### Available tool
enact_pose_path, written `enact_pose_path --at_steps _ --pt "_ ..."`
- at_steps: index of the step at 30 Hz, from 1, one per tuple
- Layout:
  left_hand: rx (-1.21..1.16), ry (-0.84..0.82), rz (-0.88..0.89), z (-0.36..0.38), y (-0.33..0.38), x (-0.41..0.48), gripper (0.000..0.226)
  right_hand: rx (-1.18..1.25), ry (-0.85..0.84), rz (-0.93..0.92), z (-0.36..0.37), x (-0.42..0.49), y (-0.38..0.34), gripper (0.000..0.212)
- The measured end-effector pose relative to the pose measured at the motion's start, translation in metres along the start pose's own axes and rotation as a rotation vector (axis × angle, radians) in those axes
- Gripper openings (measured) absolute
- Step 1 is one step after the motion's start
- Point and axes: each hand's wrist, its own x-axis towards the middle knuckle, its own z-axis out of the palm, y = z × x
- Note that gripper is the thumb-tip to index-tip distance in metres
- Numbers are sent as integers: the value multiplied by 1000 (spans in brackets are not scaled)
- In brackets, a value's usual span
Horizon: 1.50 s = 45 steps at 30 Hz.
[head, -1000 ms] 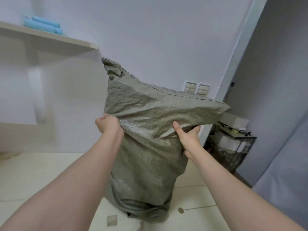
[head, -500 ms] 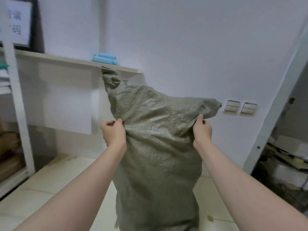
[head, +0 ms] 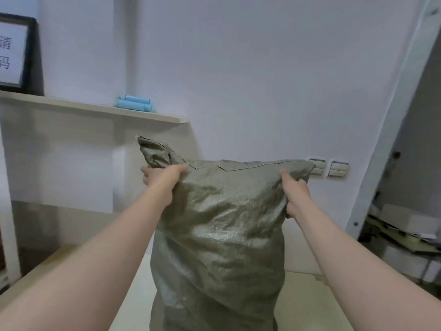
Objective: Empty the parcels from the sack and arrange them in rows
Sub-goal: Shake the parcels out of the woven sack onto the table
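Observation:
A grey-green woven sack hangs upright in front of me, bulging and wrinkled, its lower end running out of the frame at the bottom. My left hand grips the sack's upper left corner, just below a bunched ear of fabric. My right hand grips the upper right edge, thumb on the near face. A stitched seam runs along the top between my hands. No parcel is visible; whatever the sack holds is hidden inside it.
A pale wall shelf at the left carries blue rolls and a framed sign. Two wall sockets sit behind the sack. A white post and a cluttered rack stand at the right. Light floor tiles lie below.
Both hands have shifted up to the sack's top corners and raised it. My view has swung left and upward, bringing the shelf and sign into sight.

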Motion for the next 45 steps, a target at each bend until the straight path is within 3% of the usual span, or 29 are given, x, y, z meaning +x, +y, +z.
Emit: enact_pose_path --at_steps 3,5,10,16,21,25,28,31,33,34,35,37,38,39,40,41,42,43,45 --pt "27 22 51 8 -27 3 52 -81 46 -41 0 4 1 90" --pt "105 50 87 8 -33 -2 36 -181 113 -76 1 -3 -3 69" --pt "212 109 204 10 -22 -14 37 -409 257 -135 -1 -4 -12 42" --pt "34 143 277 11 -7 -23 35 -407 224 -331 -4 -11 -25 17" --pt "-264 2 312 22 41 -39 26 -113 74 -548 2 -28 -68 12" --pt "-339 -77 487 34 81 -45 30 45 -50 -786 9 -37 -107 17" --pt "-84 -90 587 36 77 -37 27 -89 -62 -759 7 -30 -102 12" --pt "200 -39 525 33 53 -23 30 -389 -71 -606 6 -17 -79 16" --pt "397 -84 494 31 41 -18 28 -364 -94 -549 3 -17 -68 17" --pt "492 -135 485 30 37 -16 36 -337 -107 -534 1 -21 -66 22" --pt "584 -209 476 30 35 -15 60 -352 -112 -528 0 -23 -65 35" --pt "722 -361 439 32 33 -19 108 -533 -101 -515 -3 -30 -71 77" --pt "772 -440 441 33 33 -23 109 -661 -77 -502 -4 -33 -76 94" --pt "777 -532 454 35 33 -26 90 -782 -42 -481 -4 -31 -80 103" --pt "779 -620 454 35 37 -32 69 -899 -32 -467 -5 -32 -85 99" --pt "795 -685 461 35 41 -37 71 -1002 -45 -465 -6 -27 -88 79" --pt "873 -709 492 35 45 -42 91 -1081 -58 -472 -7 -28 -91 55" --pt "960 -690 521 36 48 -47 112 -1125 -44 -485 -8 -24 -91 49" --pt "1104 -646 537 39 54 -56 132 -1201 21 -484 -7 -22 -89 52"
